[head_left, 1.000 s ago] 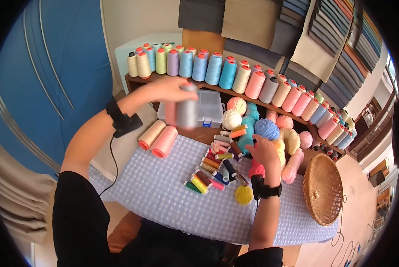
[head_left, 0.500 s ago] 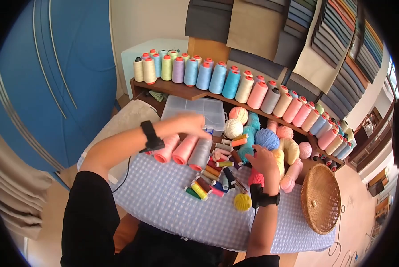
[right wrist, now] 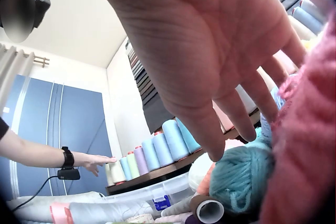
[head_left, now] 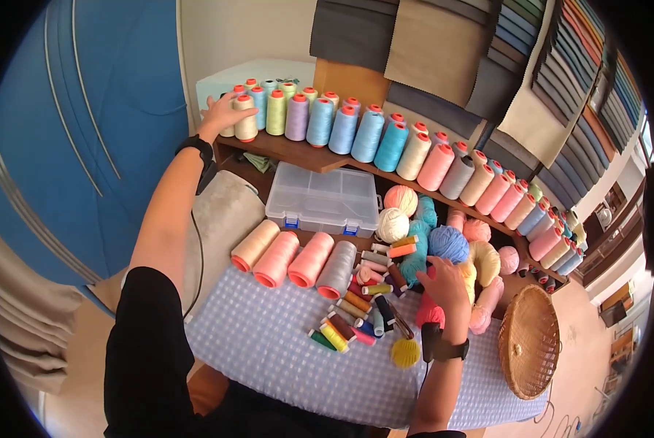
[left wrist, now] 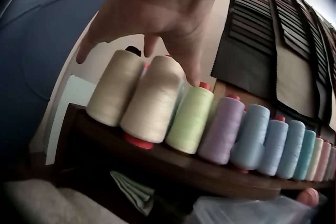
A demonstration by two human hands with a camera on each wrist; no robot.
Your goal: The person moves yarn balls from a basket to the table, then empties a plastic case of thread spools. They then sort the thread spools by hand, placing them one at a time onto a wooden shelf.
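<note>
My left hand (head_left: 225, 113) reaches to the left end of the shelf, its fingers spread at the top of a cream thread cone (head_left: 245, 120). In the left wrist view the thumb comes down beside a pale green cone (left wrist: 190, 121), and a second cream cone with a black tip (left wrist: 113, 90) stands under the other fingers. My right hand (head_left: 447, 285) lies over the yarn with loose, extended fingers, close to a pink yarn skein (right wrist: 302, 140) and a teal yarn ball (right wrist: 241, 174). A beige cone (head_left: 255, 246), two pink cones (head_left: 276, 260) and a grey cone (head_left: 337, 270) lie in a row on the checked cloth (head_left: 268, 343).
Many upright cones line the curved wooden shelf (head_left: 298, 153). Below it sits a clear plastic box (head_left: 323, 197). Small thread spools (head_left: 356, 301) are heaped mid-table beside a yellow shell-shaped piece (head_left: 405, 353). A wicker basket (head_left: 529, 343) stands at the right.
The left hand brought a grey and a pink cone down onto the cloth, let go of them, then rose leftward to the cream cones. The right hand stayed by the yarn.
</note>
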